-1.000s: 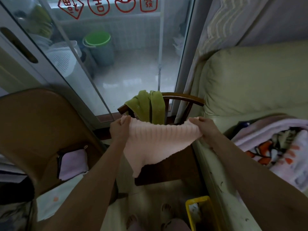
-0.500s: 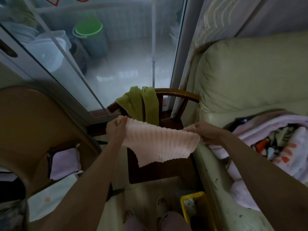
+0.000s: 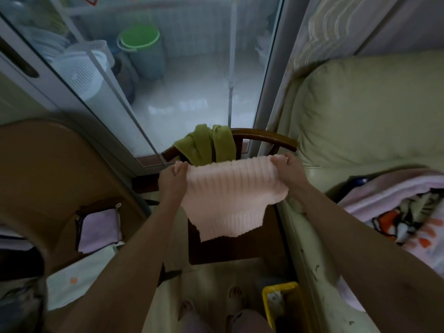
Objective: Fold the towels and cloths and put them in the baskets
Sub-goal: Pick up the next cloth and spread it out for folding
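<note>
So the ribbed pale pink towel (image 3: 228, 200) is up in the air at the centre of the frame, stretched between both hands so it hangs flat and the corners line up, which looks like the setup for a fold. The left hand (image 3: 171, 181) pinches the top left corner, fingers curled tight on the fabric. The right hand (image 3: 287, 168) does the same at the top right corner, thumb and fingers bunched round the edge. Nothing else is in either grip.

The towel dangles in front of a dark wooden chair (image 3: 264, 138) with an olive green cloth (image 3: 206, 145) draped over its curved back rail, presumably waiting its turn. A yellow plastic basket (image 3: 280, 296) sits at the bottom of the frame, right of centre, just beside the cream leather sofa (image 3: 372, 111). It's cut off by the frame edge, so I can't tell what's in it.
</note>
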Action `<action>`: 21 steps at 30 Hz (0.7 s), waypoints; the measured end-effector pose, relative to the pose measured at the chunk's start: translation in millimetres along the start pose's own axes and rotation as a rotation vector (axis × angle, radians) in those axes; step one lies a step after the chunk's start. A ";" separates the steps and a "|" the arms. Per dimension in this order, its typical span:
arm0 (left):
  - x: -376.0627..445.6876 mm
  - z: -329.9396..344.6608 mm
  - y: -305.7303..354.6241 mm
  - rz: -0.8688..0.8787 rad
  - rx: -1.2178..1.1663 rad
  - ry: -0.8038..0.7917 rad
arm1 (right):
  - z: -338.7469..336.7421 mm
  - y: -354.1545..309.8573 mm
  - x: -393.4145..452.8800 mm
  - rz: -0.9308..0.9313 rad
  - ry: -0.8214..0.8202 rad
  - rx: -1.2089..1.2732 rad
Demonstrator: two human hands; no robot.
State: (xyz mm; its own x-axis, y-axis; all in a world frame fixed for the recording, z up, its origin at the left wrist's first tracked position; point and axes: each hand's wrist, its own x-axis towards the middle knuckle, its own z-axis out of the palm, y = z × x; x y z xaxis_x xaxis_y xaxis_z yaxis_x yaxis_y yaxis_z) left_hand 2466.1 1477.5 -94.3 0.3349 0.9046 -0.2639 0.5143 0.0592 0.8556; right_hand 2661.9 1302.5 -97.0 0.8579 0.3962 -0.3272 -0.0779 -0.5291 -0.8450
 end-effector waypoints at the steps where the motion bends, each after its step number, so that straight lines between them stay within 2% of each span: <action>1: 3.4 -2.4 7.5 0.020 -0.016 0.003 | 0.7 -8.4 3.1 -0.021 0.018 0.030; 6: 9.1 -14.7 50.1 0.113 -0.112 0.046 | -5.4 -58.3 2.9 -0.145 0.103 0.124; 12: -4.6 -35.7 77.2 0.185 -0.153 0.078 | -25.0 -88.6 -22.7 -0.173 0.099 0.162; 16: -19.9 -44.0 64.1 0.171 -0.145 0.025 | -33.3 -78.6 -49.7 -0.155 0.080 0.126; 21: -53.2 -45.0 15.4 0.048 -0.087 -0.115 | -34.2 -33.0 -88.6 -0.070 -0.029 0.012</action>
State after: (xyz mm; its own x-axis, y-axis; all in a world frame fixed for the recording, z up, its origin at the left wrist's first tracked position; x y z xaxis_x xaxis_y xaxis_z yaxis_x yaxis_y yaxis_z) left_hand 2420.7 1449.3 -47.0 0.4482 0.8533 -0.2664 0.4270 0.0575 0.9024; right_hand 2605.8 1259.2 -25.7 0.8466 0.4533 -0.2788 -0.0243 -0.4905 -0.8711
